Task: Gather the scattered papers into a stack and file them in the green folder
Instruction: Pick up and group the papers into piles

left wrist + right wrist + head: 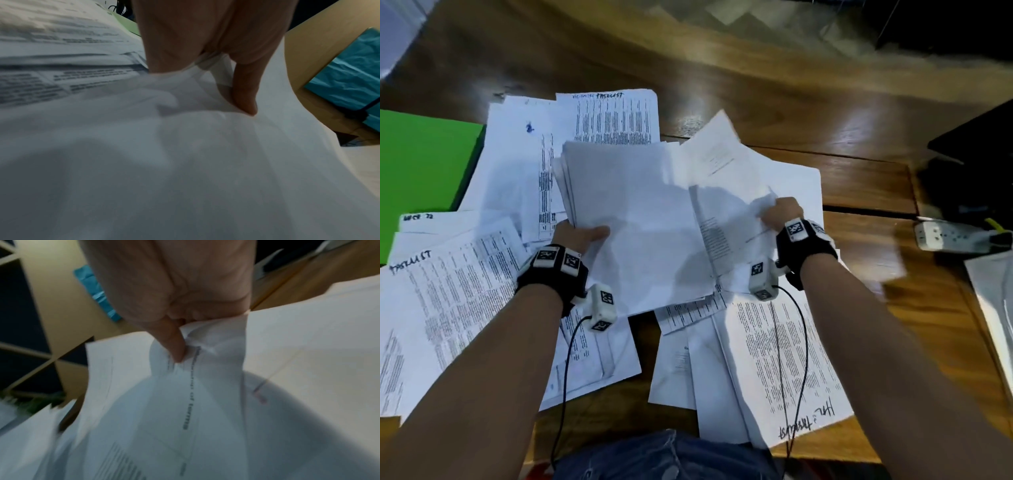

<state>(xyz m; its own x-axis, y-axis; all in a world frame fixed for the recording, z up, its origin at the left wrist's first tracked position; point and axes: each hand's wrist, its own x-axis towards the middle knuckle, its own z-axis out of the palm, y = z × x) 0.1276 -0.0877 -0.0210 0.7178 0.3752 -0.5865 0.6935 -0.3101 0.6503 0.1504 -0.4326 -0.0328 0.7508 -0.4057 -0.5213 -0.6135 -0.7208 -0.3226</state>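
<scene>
White printed papers (465,301) lie scattered over the wooden desk (859,178). My left hand (582,234) grips the near-left edge of a thick stack of sheets (633,219) lifted off the desk, thumb on top (244,97). My right hand (782,210) pinches a few crumpled printed sheets (726,212) beside that stack, thumb pressed into the paper (174,345). The green folder (424,168) lies shut at the far left, partly under loose sheets.
A white power strip (955,236) and a dark device (979,154) sit at the right. More paper (996,301) lies by the right edge. Loose sheets (774,359) cover the near desk up to my lap.
</scene>
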